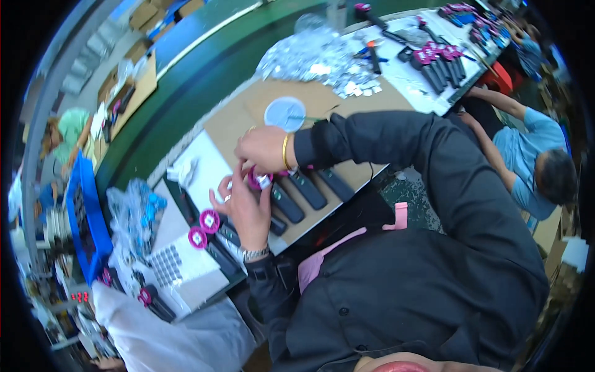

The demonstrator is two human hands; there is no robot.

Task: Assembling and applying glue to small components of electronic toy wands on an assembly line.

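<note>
Your left hand (246, 214) has thumb and forefinger at the magenta round head (261, 180) of a dark device, on the near side of the worktop (209, 154). Your right hand (263, 149) is curled just beyond it; whether either hand is grasping, I cannot tell.

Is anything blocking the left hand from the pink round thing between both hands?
Nothing visible blocks the left hand; its thumb is right at the pink round thing. The right hand is on the far side.
</note>
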